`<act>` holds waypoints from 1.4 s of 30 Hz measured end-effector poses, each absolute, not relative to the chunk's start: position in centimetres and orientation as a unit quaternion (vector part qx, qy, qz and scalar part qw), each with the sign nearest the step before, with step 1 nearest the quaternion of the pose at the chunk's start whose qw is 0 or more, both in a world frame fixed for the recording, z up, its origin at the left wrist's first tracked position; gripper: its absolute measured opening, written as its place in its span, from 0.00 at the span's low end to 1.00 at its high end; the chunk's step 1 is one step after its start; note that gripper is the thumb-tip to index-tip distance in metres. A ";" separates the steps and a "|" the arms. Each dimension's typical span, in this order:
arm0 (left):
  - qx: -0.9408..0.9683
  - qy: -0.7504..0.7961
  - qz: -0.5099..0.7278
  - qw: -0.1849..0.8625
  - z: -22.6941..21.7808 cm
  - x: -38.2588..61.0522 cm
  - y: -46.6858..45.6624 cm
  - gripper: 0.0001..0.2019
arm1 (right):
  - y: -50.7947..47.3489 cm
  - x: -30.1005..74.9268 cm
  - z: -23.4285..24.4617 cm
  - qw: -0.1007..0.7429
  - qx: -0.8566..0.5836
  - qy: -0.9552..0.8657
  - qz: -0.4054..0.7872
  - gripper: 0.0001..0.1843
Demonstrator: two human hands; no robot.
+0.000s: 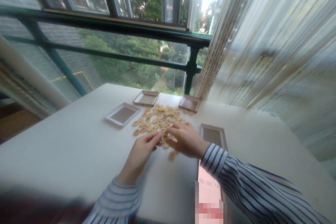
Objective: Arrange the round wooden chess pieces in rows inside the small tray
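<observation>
Many round, pale wooden Chinese chess pieces (155, 120) lie in a loose, partly heaped spread on the white table (86, 140); some show red or dark characters. At the near edge of the spread, a Chinese chess piece with a dark character (164, 136) sits between the fingertips of both hands. My left hand (141, 148) is closed in a pinch, its thumb tip at this piece's left side. From the right, my right hand (185, 138) curls its thumb and fingers about the same piece, covering some pieces beneath. One red-marked piece (172, 155) lies nearer me.
Shallow open trays stand around the pieces: a left one (111, 121), a back one (145, 104), a back-right one (189, 104) and one (224, 136) beside my right wrist. A phone (208, 185) showing a timer lies under my right forearm. Curtains (262, 42) hang at right.
</observation>
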State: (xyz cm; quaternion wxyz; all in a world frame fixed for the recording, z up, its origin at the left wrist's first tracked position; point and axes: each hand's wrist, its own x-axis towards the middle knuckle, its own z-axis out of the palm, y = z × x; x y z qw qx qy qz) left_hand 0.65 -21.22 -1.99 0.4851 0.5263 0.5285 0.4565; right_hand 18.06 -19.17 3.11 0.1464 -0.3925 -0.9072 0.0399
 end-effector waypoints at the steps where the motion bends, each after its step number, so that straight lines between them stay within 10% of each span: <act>1: 0.530 0.527 0.452 0.486 -2.0 0.9 -21.2 0.19 | -19.3 18.4 3.1 0.148 -0.397 -0.905 0.041 0.12; 42: 0.619 0.456 0.383 0.513 -0.5 12.6 -19.0 0.18 | -20.8 30.0 1.1 0.284 -0.469 -0.828 0.113 0.12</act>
